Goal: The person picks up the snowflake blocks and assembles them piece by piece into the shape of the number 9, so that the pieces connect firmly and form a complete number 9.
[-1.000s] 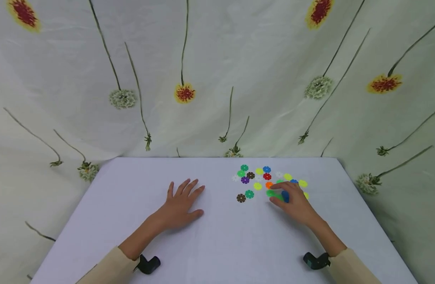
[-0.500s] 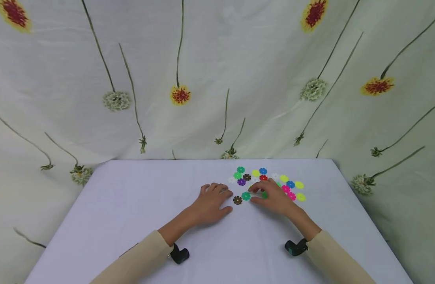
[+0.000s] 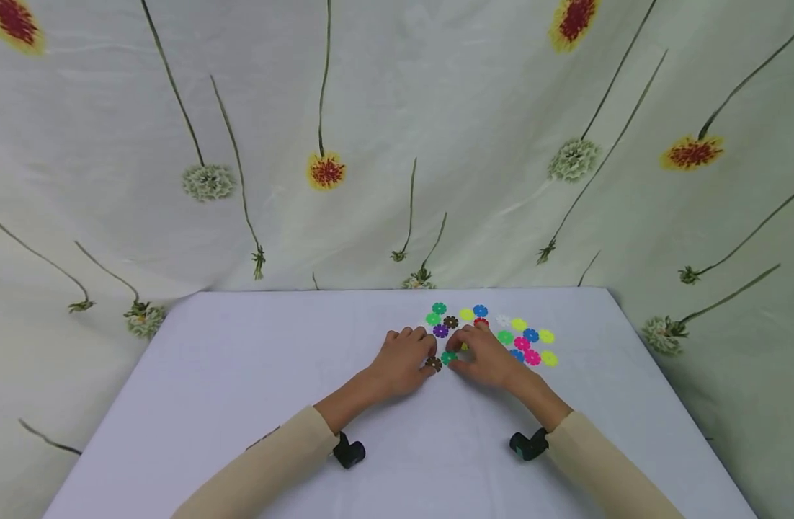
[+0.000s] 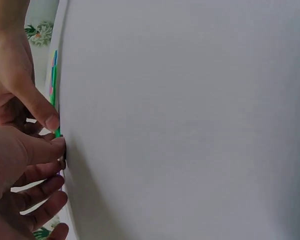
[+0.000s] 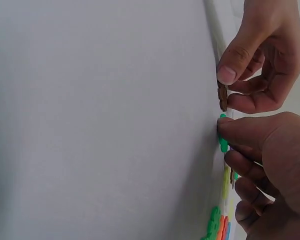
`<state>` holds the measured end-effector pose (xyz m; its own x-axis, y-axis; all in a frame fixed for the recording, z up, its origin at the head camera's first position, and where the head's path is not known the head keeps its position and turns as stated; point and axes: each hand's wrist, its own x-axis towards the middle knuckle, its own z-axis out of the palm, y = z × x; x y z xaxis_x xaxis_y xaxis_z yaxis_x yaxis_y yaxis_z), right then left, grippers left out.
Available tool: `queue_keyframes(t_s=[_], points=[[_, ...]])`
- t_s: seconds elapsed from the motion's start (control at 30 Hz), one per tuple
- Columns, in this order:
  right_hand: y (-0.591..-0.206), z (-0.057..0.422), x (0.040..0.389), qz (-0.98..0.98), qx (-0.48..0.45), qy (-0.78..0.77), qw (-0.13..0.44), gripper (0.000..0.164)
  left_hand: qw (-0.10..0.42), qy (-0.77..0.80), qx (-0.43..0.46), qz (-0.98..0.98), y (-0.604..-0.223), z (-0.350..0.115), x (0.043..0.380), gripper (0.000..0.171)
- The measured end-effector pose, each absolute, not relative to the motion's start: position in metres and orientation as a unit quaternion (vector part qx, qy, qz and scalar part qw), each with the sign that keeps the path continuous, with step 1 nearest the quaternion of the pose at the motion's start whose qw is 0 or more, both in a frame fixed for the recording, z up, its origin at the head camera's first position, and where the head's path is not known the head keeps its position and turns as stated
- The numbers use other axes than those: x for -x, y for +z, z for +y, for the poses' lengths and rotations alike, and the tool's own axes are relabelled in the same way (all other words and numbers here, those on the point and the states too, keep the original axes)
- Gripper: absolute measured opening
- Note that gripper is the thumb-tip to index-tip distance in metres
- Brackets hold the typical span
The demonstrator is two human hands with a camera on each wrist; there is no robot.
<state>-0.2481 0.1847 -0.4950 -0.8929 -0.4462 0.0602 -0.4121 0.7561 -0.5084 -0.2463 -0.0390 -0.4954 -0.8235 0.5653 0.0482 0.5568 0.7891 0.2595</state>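
Observation:
My left hand (image 3: pixel 400 364) pinches a brown interlocking disc (image 3: pixel 434 364), flat with notches round its rim like a flower. Just to its right, my right hand (image 3: pixel 486 359) pinches a green interlocking disc (image 3: pixel 448 357) between thumb and fingers. In the right wrist view the brown disc (image 5: pixel 223 98) and the green disc (image 5: pixel 224 143) appear edge-on, close together with a narrow gap. Both hands are low over the white tabletop. The left wrist view has the left thumb (image 4: pixel 47 149) in front, hiding most of the brown disc.
More discs lie flat behind and right of the hands, among them a purple disc (image 3: pixel 440 331), another brown disc (image 3: pixel 450 322), a pink disc (image 3: pixel 532 357) and several yellow ones. A flower-printed cloth (image 3: pixel 371 144) hangs behind the white table (image 3: pixel 241 346).
My left hand has come right from the bare tabletop, and its fingers now curl onto the brown disc. The right hand has moved left from over the other discs to the green disc.

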Motion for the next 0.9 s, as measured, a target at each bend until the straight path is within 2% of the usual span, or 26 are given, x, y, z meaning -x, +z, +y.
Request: queue_keyframes(t_s=[0.27, 0.57, 0.9], points=[[-0.498, 0.184, 0.246, 0.920, 0.233, -0.313, 0.036, 0.026, 0.079, 0.255, -0.274, 0.924, -0.500, -0.044, 0.253, 0.020], [-0.493, 0.183, 0.237, 0.895, 0.213, -0.391, 0.013, 0.019, 0.145, 0.433, -0.237, 0.858, -0.494, -0.071, 0.260, 0.007], [-0.488, 0.177, 0.227, 0.872, 0.200, -0.446, 0.007, 0.018, 0.240, 0.556, -0.156, 0.781, -0.480, -0.084, 0.252, 0.014]])
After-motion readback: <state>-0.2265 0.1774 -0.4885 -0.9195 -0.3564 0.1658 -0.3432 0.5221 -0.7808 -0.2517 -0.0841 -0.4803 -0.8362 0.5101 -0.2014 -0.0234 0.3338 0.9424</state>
